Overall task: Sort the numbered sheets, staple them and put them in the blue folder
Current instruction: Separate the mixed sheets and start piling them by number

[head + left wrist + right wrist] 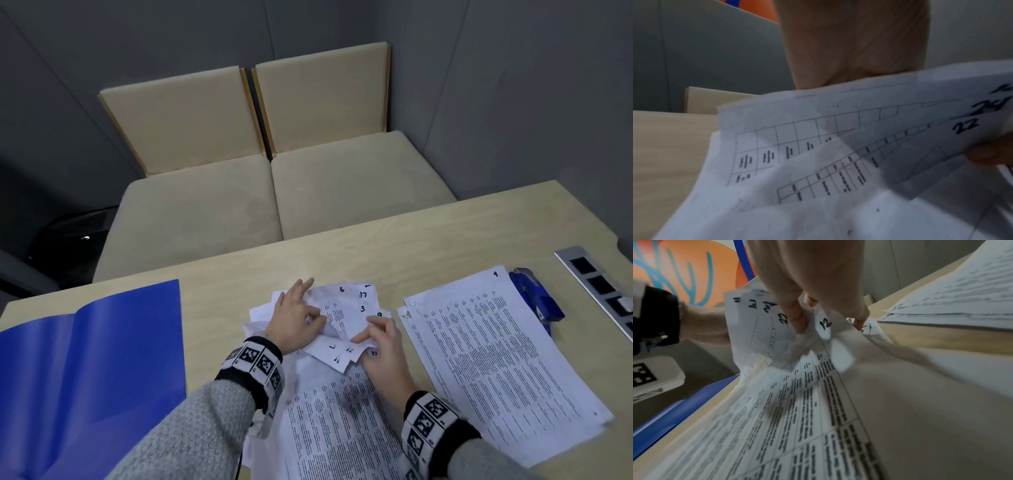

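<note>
A loose stack of numbered sheets [342, 404] lies on the table in front of me, its far corners fanned up. My left hand [298, 317] holds back several curled corners [346, 301] marked 6, 17 and 3. My right hand [380, 337] pinches the corners [824, 324] beside it, where 12 shows. Numbers 22 and 24 [978, 116] show in the left wrist view. A second pile of sheets [496, 356] marked 4 lies to the right. The open blue folder [85, 363] lies at the left. A blue stapler [536, 296] sits beyond the right pile.
The light wooden table [428, 236] ends at a far edge with two beige cushioned seats [274, 192] behind it. A metal strip with dark squares [603, 291] runs along the table's right edge. Grey walls close in the booth.
</note>
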